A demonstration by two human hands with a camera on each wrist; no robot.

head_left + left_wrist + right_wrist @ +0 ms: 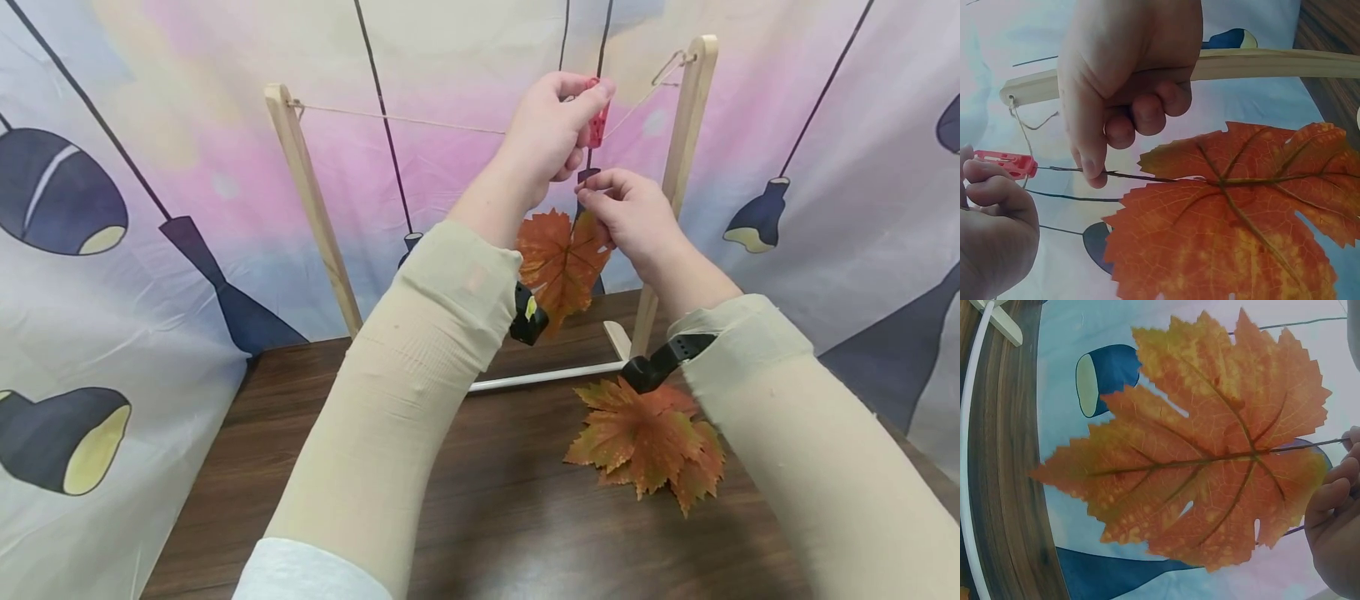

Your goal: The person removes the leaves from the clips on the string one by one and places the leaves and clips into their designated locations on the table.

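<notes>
My left hand [549, 129] pinches a red clothespin [597, 127] on the thin twine [405, 121], which dips under it. Just below, my right hand [636, 218] pinches the dark stem [1138, 177] of an orange artificial maple leaf [564, 265]. The leaf hangs beneath both hands, its blade spread flat in the right wrist view. In the left wrist view, the stem's end reaches the nose of the clothespin. Whether the clothespin bites the stem, I cannot tell.
Two wooden posts [313, 200] hold the twine's ends. A white rod [547, 377] runs along the base, with a wooden foot [618, 341] at right. More orange leaves [645, 442] lie overlapped on the brown table [495, 517]. Behind hangs a printed cloth [465, 50].
</notes>
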